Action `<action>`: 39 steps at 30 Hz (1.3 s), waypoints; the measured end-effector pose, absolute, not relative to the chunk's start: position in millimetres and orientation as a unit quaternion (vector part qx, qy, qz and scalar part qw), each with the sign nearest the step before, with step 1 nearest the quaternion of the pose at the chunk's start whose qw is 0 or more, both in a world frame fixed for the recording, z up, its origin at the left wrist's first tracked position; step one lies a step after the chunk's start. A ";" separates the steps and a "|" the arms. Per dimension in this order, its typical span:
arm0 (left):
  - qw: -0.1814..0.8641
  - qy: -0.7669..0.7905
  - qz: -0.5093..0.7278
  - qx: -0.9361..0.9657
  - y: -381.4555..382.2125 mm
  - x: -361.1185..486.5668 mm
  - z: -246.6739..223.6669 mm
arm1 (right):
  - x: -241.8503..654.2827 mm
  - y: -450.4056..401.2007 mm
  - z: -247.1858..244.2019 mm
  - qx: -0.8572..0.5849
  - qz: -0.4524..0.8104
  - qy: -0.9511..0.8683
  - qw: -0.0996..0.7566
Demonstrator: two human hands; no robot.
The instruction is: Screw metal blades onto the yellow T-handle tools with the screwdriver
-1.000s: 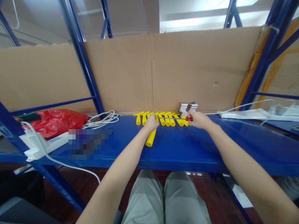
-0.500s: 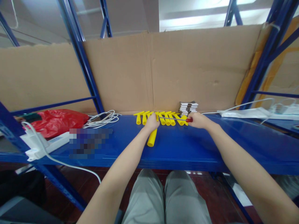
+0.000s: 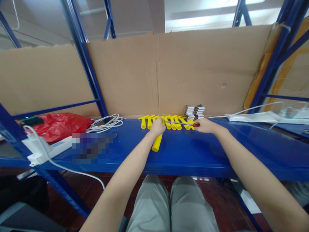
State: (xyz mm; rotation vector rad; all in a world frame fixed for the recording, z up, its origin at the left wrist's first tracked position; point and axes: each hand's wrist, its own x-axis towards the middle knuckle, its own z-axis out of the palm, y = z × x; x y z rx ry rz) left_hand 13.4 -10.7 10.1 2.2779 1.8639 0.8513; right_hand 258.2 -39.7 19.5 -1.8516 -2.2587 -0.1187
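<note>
While the left hand point(image 3: 157, 126) wraps round a yellow tube point(image 3: 157, 142), the right hand point(image 3: 205, 125) grips a screwdriver point(image 3: 183, 123) by its red handle point(image 3: 197, 124). The left fingers are curled closed on the tube near its far end; its open, round end sticks out below the fist, pointing back toward the person, and a bit of yellow shows just past the fingers on the right. How each left fingertip sits cannot be told, as the back of the hand hides them.

The right fingers are folded together about the handle, with part of the red showing at their left edge. From there the shaft runs almost level to the left, its far end close by the left fingers and the tube's upper part; whether it touches the tube is too small to tell.

More yellow tubes point(image 3: 173, 126) lie in a row on the blue shelf point(image 3: 193, 148), to both sides of the left hand, and the shaft passes across those on the right. Just behind the right hand, a white stack point(image 3: 195, 112) stands near the cardboard point(image 3: 205, 71).
</note>
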 end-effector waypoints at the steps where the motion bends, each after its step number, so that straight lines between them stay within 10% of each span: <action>1: 0.039 0.606 0.280 0.743 -10.4 13.3 9.8 | 257.9 -40.0 19.8 -0.632 -0.044 -0.766 0.108; 39: 0.031 0.604 0.271 0.749 -6.0 12.1 7.7 | 255.8 -42.9 20.2 -0.632 -0.063 -0.760 0.142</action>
